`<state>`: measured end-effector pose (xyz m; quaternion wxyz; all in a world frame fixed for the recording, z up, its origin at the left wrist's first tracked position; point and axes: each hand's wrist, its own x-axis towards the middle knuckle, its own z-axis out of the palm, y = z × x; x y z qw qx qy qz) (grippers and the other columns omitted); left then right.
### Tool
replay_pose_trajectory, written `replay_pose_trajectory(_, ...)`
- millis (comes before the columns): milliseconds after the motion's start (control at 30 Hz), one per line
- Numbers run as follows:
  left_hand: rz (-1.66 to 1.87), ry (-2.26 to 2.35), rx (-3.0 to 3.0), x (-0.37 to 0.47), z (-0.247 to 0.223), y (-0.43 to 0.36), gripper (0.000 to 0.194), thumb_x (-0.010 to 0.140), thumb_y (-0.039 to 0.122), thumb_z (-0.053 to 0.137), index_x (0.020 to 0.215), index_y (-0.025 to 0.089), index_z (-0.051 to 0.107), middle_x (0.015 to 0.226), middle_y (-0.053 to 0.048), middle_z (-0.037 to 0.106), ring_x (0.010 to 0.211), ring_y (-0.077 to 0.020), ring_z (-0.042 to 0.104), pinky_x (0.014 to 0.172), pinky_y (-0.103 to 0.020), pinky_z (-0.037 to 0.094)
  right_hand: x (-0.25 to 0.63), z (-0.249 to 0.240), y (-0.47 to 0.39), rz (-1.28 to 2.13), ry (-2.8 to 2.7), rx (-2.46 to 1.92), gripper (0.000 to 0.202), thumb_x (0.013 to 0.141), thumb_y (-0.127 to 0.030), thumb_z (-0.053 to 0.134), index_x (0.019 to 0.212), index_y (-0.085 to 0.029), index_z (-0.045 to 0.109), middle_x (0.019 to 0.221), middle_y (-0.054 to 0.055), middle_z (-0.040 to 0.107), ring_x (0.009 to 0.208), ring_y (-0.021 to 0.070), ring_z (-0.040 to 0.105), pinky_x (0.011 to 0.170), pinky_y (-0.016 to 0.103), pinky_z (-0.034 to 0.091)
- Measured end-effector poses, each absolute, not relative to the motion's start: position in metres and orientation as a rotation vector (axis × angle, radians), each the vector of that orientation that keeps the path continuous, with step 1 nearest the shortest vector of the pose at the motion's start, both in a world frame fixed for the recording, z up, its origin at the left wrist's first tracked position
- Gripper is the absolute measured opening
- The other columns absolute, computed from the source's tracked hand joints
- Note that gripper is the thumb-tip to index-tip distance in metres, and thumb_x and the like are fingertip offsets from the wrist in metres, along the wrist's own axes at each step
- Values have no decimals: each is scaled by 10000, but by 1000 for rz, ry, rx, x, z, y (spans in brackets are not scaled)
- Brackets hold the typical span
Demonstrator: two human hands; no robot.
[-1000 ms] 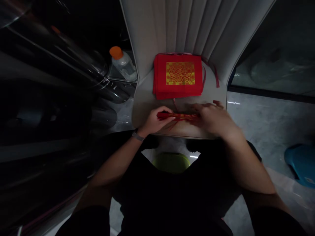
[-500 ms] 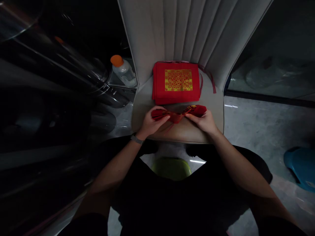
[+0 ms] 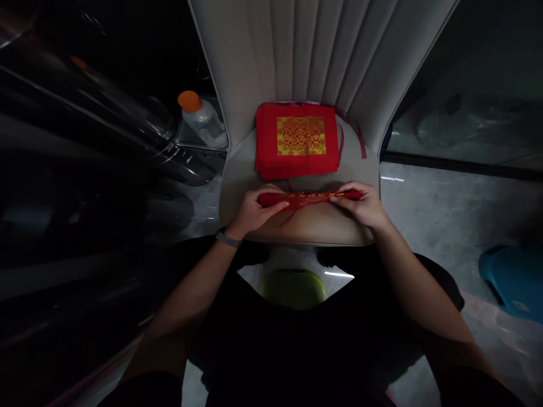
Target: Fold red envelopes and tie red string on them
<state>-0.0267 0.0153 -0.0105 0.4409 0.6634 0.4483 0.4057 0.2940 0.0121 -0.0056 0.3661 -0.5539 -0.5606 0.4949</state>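
A folded red cloth bundle with gold print (image 3: 311,199) is stretched level between my hands, above the front of a beige chair seat (image 3: 314,229). My left hand (image 3: 258,209) grips its left end, thumb on the near side. Its right end is pinched in my right hand (image 3: 360,204). Thin red cords dangle from the bundle's middle toward the seat's front edge. Just behind it on the seat lies a stack of flat red cloth pieces (image 3: 299,164), the top one bearing a gold patterned rectangle, with red cords trailing off at the right.
The ribbed chair back (image 3: 305,51) rises behind the stack. An orange-capped bottle (image 3: 206,121) stands left of the chair. Below the seat's front is a green object (image 3: 292,288). A blue plastic item (image 3: 515,280) is on the floor at right.
The red bundle was twisted and bent in the middle; now it is straight and level. My hands have moved slightly apart. The camera view has shifted a little.
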Motion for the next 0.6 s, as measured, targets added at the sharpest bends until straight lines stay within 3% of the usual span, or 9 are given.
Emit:
replay_pose_trajectory(200, 863, 894, 1611, -30, 5, 6, 192, 966, 389, 840, 1003, 209, 786, 1216, -119, 842, 1144, -249, 808, 1059, -415, 611, 322, 53, 7, 1507, -1932, -1353, 286, 872, -415, 767, 1078, -216, 775, 1010, 49, 826, 881, 228, 780, 807, 359, 624)
replay_pose_trajectory(300, 817, 947, 1589, -30, 3, 0, 250, 954, 438, 851, 991, 206, 768, 1135, -122, 857, 1091, -273, 825, 1029, -434, 625, 315, 88, -4, 1241, -2251, -1313, 367, 894, -363, 780, 1243, -250, 765, 1235, 70, 814, 1080, 277, 780, 944, 406, 608)
replay_pose_trajectory(400, 833, 977, 1584, -30, -1, -2, 295, 915, 460, 889, 951, 203, 748, 1112, -125, 856, 1071, -279, 827, 1020, -443, 621, 293, 105, -12, 868, -2373, -1210, 306, 966, -322, 744, 1263, -250, 762, 1277, 94, 801, 1197, 310, 745, 1099, 471, 528)
replay_pose_trajectory(600, 845, 972, 1576, -26, 5, 0, 285, 908, 432, 898, 929, 208, 723, 1102, -108, 845, 1042, -255, 817, 983, -421, 618, 256, 89, -16, 616, -2542, -1072, 256, 1078, -183, 571, 1203, -234, 788, 1181, 94, 820, 1088, 262, 753, 980, 394, 532)
